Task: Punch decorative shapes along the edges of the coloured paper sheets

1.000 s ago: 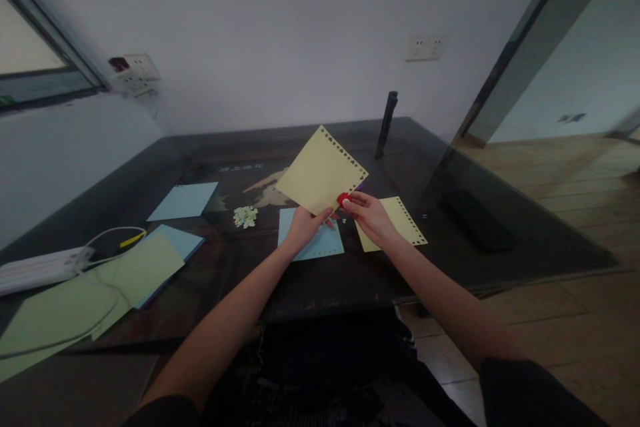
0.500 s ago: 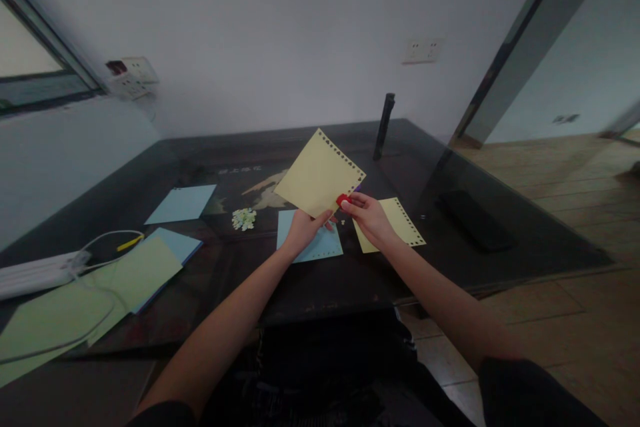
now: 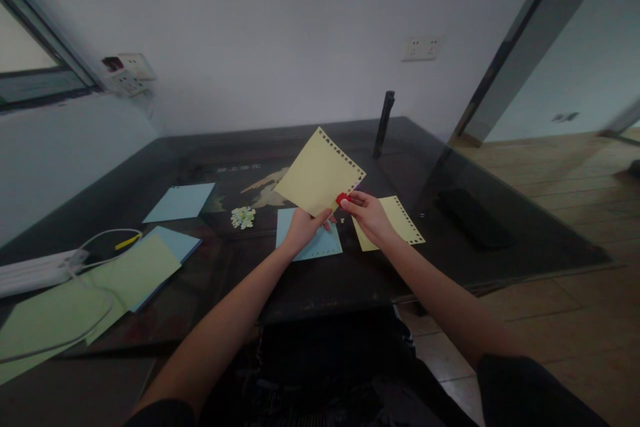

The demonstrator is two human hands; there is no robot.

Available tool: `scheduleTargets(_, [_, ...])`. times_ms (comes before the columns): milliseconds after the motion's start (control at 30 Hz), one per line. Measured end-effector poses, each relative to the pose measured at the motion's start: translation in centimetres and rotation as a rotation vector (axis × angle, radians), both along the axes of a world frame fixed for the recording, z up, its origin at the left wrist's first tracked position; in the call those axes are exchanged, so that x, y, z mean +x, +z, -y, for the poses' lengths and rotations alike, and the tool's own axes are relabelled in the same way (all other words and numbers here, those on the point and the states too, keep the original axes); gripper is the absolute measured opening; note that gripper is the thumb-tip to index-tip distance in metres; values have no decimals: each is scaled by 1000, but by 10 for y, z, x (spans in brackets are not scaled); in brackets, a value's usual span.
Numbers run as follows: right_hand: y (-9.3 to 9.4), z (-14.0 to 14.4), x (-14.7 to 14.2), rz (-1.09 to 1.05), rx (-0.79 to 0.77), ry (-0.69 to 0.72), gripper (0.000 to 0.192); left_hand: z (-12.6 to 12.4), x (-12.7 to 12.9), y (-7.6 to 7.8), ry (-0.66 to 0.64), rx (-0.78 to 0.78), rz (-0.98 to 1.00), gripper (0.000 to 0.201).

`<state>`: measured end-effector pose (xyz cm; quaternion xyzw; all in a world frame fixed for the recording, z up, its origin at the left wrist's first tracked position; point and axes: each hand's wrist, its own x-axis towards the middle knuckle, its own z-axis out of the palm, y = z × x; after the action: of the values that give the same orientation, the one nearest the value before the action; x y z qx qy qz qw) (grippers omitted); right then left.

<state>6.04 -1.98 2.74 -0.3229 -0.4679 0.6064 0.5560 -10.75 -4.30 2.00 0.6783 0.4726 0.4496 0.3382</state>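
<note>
So the yellow paper sheet [image 3: 317, 173] is held up over the dark desk [image 3: 500, 240], tilted like a diamond. It's pale yellow and square-ish, with a neat row of punched holes running along its upper right edge. The left hand [image 3: 300, 228] pinches its bottom corner, fingers closed on it. The right hand [image 3: 367, 213] is gripping a small red hole punch [image 3: 343, 199] right at the sheet's lower right corner. Under the hands, flat on the desk, are a blue sheet [image 3: 313, 247] and another yellow sheet [image 3: 400, 217] with holes along its edge. A little pile of paper dots [image 3: 243, 216] sits to the left.
</note>
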Motion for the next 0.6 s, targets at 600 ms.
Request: scheduleTargets(600, [0,-1,-1,-13,-21,-18,31,2,5,1,-12,-14,34,27])
